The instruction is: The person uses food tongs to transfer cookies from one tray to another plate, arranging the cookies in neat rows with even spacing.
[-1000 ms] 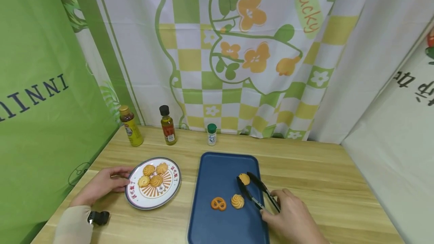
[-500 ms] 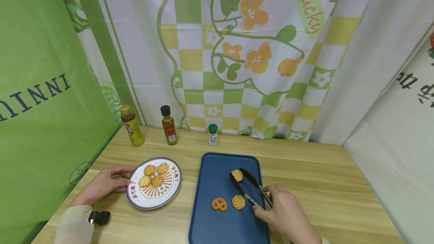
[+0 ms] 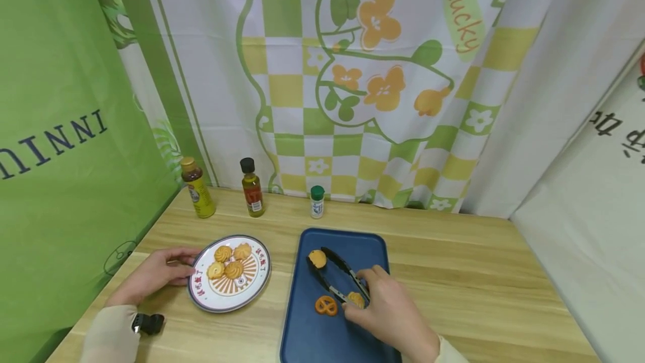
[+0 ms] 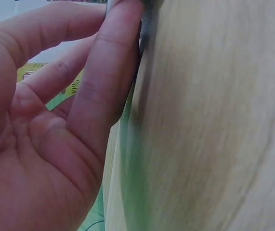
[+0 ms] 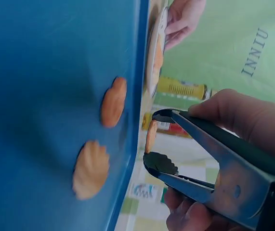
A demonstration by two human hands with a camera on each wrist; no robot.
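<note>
My left hand (image 3: 153, 273) holds the left rim of a white patterned plate (image 3: 214, 300), its thumb and fingers pinching the edge. Several swirled butter cookies (image 3: 234, 269) lie on that plate. In my right hand (image 3: 390, 307) is a pair of black-tipped metal tongs (image 3: 322, 280), gripped between thumb and fingers. A round cookie (image 5: 150, 136) is clamped between the tong tips, raised above the blue tray (image 3: 322, 343) near its left side. Below it on the tray lie a pretzel cookie (image 3: 326, 305) and a swirled cookie (image 3: 356, 299), the latter partly hidden by the tongs.
Along the back of the wooden table (image 3: 453, 273) stand a yellow-labelled bottle (image 3: 200, 192), an oil bottle (image 3: 253, 192) and a small green-capped shaker (image 3: 317, 203). Curtains hang behind and at both sides. A strip of table separates plate and tray.
My right hand has moved left with the tongs, carrying the round cookie from the tray's right side toward its left edge. The left hand and plate have stayed in place.
</note>
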